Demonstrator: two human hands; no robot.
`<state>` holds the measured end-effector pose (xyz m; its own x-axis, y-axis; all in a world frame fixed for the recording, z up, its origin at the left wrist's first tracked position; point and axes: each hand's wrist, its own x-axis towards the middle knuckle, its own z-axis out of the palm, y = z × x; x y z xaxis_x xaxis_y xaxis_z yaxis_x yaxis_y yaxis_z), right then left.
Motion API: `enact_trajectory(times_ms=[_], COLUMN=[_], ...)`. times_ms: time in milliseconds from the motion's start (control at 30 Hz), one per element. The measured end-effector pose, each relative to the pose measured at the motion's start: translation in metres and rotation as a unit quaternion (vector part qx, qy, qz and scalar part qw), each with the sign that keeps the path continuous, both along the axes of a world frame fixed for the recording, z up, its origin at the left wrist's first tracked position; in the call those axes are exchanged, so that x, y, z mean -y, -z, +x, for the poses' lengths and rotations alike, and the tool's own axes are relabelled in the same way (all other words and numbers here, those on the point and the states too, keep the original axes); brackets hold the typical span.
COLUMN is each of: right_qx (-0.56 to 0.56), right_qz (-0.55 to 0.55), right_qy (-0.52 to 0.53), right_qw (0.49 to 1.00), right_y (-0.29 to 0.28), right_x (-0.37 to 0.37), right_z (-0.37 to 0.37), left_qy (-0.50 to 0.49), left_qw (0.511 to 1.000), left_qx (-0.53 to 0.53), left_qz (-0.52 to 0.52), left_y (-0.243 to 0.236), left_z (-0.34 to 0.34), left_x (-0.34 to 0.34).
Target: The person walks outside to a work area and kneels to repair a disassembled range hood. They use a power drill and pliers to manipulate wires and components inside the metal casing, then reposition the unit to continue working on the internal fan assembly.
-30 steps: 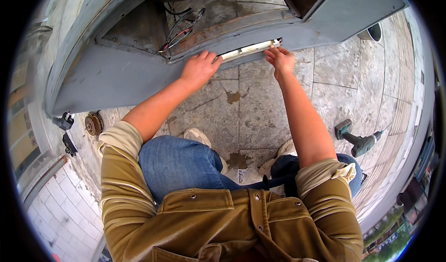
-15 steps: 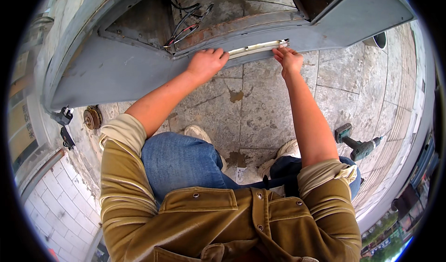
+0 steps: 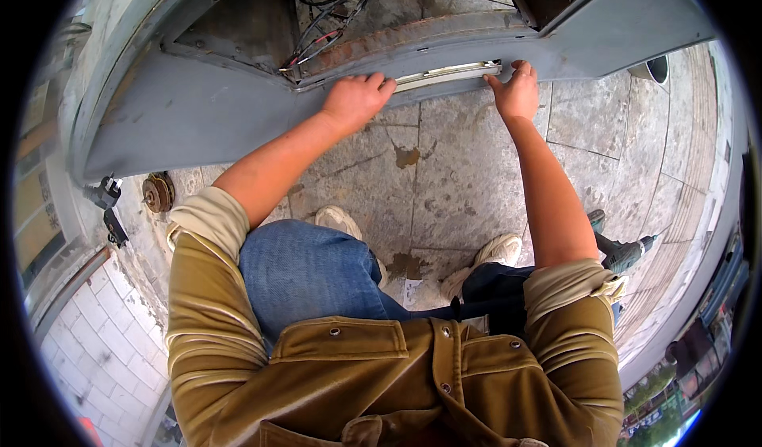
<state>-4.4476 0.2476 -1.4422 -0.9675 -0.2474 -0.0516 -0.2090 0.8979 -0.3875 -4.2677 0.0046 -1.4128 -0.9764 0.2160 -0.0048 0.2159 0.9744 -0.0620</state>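
A long pale narrow strip [image 3: 444, 76] lies in a slot along the edge of the grey metal panel [image 3: 214, 122]. Around the strip's left end, the fingers of my left hand [image 3: 355, 100] are curled and closed on it; the thumb is partly hidden. My right hand [image 3: 517, 94] is at the slot's right end, thumb and fingers apart, the thumb touching near the strip's end. Nothing shows between the fingers of that hand. Behind the panel edge, loose black and red wires [image 3: 321, 34] come out of an opening.
A cordless drill [image 3: 623, 253] lies on the paved floor [image 3: 452, 185] beside my right forearm. At the left are a rusty round metal part [image 3: 158, 191] and a black plug [image 3: 103, 193]. A round pipe-like opening [image 3: 657, 69] is at the far right. My shoes [image 3: 339, 221] stand below.
My right hand has moved slightly right, and its thumb and fingers have spread from a pinch at the strip's right end. The left hand stays at the strip's left end.
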Motion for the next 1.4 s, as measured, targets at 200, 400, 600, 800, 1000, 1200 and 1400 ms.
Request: enact_trajectory(times_ms=[200,400,600,800,1000,1200,1400], right_qx=[-0.060,-0.131,-0.174,-0.199,-0.117,-0.063,-0.027], right_qz=[0.029,0.019,0.017,0.008,0.032,0.071,0.071], right_qy=[-0.048,-0.109,-0.152,-0.155,-0.141,-0.108,-0.092], right_qw=[0.997,0.985,0.973,0.968,0.983,0.990,0.993], right_y=[-0.009,-0.008,-0.017,-0.013,-0.012,-0.013,-0.008], right_x=[-0.007,-0.009,-0.011,-0.005,-0.005,-0.001,-0.003], right_z=[-0.015,-0.022,-0.024,-0.019,-0.026,-0.033,-0.034], left_qy=[-0.001,-0.029,-0.288,-0.396,-0.397,-0.504,-0.526], left_qw=[1.000,0.999,0.941,0.855,0.657,0.539,0.522], left_qx=[-0.001,0.013,0.107,0.234,0.239,0.240,0.218], left_qz=[-0.020,0.004,0.142,0.241,0.595,0.630,0.634], left_y=[0.004,0.001,-0.019,-0.001,0.029,0.017,0.012], left_z=[0.000,0.018,0.040,0.064,0.041,0.024,0.016], left_x=[0.003,0.020,0.023,0.004,0.001,-0.009,-0.013])
